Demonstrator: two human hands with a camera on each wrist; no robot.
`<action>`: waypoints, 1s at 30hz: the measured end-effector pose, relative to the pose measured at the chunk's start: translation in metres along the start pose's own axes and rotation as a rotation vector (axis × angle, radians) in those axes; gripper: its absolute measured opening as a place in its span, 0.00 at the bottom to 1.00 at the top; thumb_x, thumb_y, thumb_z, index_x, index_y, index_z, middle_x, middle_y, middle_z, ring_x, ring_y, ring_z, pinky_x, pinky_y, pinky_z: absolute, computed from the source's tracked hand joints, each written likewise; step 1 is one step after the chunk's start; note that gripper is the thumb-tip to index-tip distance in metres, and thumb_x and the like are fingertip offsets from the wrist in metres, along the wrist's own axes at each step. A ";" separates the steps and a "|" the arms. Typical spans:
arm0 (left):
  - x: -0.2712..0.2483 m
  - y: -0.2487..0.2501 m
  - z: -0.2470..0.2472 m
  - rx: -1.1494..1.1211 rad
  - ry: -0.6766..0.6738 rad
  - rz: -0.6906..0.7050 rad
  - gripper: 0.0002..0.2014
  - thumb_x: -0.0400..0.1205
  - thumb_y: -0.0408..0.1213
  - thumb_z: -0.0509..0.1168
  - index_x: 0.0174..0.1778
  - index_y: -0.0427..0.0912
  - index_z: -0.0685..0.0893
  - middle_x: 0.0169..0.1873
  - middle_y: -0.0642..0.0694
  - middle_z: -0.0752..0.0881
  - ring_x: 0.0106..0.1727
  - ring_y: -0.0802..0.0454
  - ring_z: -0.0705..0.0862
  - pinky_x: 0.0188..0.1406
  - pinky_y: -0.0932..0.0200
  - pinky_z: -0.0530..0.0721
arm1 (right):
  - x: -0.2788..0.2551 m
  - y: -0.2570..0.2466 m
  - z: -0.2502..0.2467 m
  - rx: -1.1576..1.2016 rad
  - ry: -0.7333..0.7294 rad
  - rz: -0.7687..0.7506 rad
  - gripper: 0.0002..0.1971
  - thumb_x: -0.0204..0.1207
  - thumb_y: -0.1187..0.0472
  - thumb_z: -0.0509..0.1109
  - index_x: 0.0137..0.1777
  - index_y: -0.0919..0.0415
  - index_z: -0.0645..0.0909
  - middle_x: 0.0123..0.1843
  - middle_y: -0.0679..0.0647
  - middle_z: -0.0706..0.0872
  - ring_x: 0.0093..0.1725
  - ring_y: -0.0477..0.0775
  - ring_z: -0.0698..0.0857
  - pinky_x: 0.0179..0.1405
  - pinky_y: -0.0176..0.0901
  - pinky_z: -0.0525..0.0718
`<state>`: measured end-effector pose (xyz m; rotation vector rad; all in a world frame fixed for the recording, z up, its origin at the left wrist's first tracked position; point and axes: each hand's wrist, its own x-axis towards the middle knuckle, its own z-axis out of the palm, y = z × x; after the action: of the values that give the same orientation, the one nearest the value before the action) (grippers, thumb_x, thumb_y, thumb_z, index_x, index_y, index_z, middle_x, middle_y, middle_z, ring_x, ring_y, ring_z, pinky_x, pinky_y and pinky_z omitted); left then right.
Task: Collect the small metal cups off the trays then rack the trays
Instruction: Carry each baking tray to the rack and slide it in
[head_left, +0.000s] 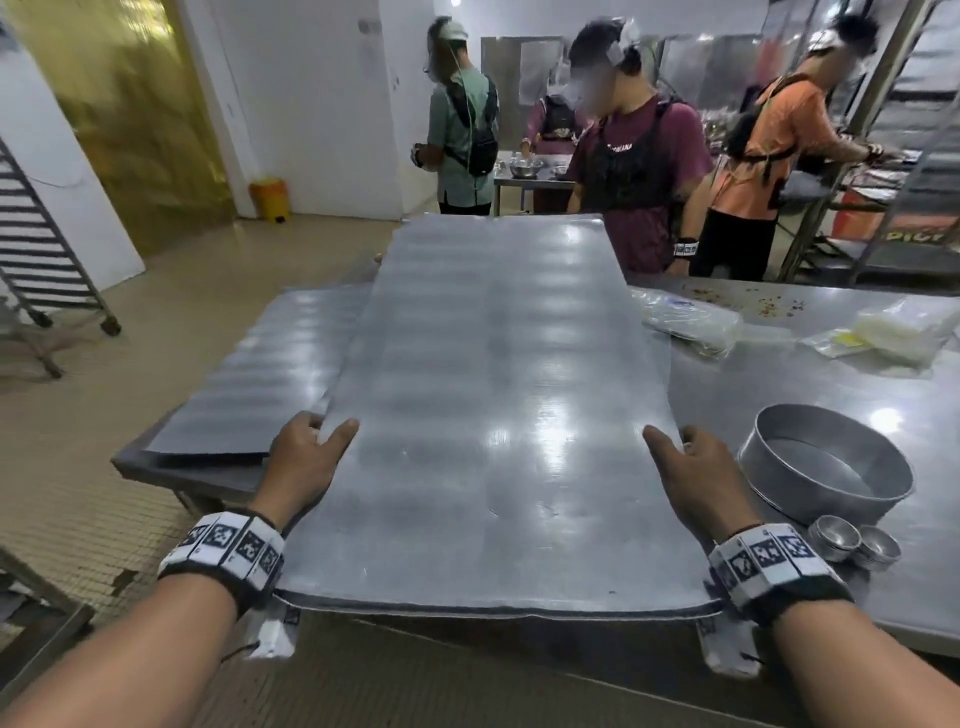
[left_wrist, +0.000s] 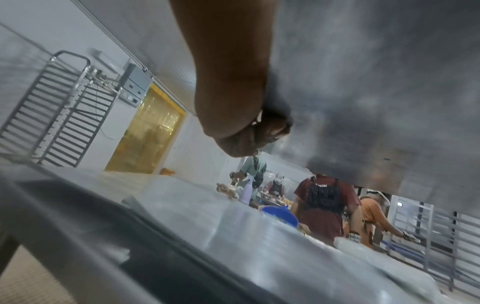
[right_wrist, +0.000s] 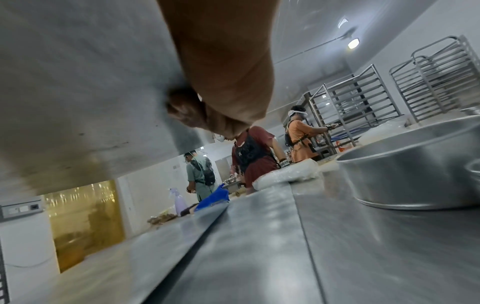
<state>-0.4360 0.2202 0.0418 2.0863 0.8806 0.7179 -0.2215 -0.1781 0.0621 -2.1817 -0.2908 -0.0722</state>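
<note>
A big flat metal tray (head_left: 493, 405) is held up off the steel table (head_left: 810, 395), its far end raised. My left hand (head_left: 306, 457) grips its left edge, thumb on top, fingers curled under it (left_wrist: 262, 131). My right hand (head_left: 691, 467) grips the right edge the same way, fingers under the tray (right_wrist: 187, 111). Another tray (head_left: 260, 384) lies on the table at the left. Small metal cups (head_left: 852, 540), stacked in two short piles, stand on the table beside my right wrist.
A round metal pan (head_left: 826, 462) sits right of the tray. Plastic bags (head_left: 696, 322) and crumbs lie further back. A person in a maroon shirt (head_left: 639, 171) stands at the table's far side, others behind. Tray racks stand at the left (head_left: 36, 249) and the right (right_wrist: 348, 98).
</note>
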 end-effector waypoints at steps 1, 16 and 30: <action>0.009 0.001 -0.006 0.005 0.015 0.005 0.20 0.81 0.57 0.71 0.42 0.41 0.82 0.35 0.45 0.85 0.39 0.44 0.83 0.32 0.53 0.74 | 0.006 -0.010 0.004 0.006 0.005 -0.010 0.24 0.80 0.41 0.68 0.36 0.63 0.77 0.30 0.53 0.79 0.31 0.56 0.76 0.31 0.48 0.72; 0.069 -0.022 -0.146 0.055 0.318 -0.061 0.33 0.71 0.72 0.65 0.52 0.44 0.87 0.45 0.46 0.91 0.48 0.44 0.88 0.51 0.43 0.87 | 0.102 -0.140 0.123 0.185 -0.163 -0.249 0.23 0.70 0.35 0.73 0.42 0.56 0.86 0.37 0.49 0.91 0.37 0.54 0.90 0.39 0.57 0.89; -0.093 -0.016 -0.225 0.222 0.796 -0.410 0.22 0.80 0.56 0.72 0.50 0.38 0.80 0.42 0.43 0.84 0.50 0.34 0.86 0.42 0.51 0.75 | 0.101 -0.246 0.238 0.320 -0.625 -0.562 0.26 0.66 0.32 0.75 0.48 0.56 0.87 0.39 0.47 0.92 0.39 0.50 0.91 0.43 0.52 0.90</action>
<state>-0.6584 0.2496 0.1371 1.6863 1.8250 1.2871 -0.1947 0.1708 0.1332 -1.6985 -1.1781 0.3286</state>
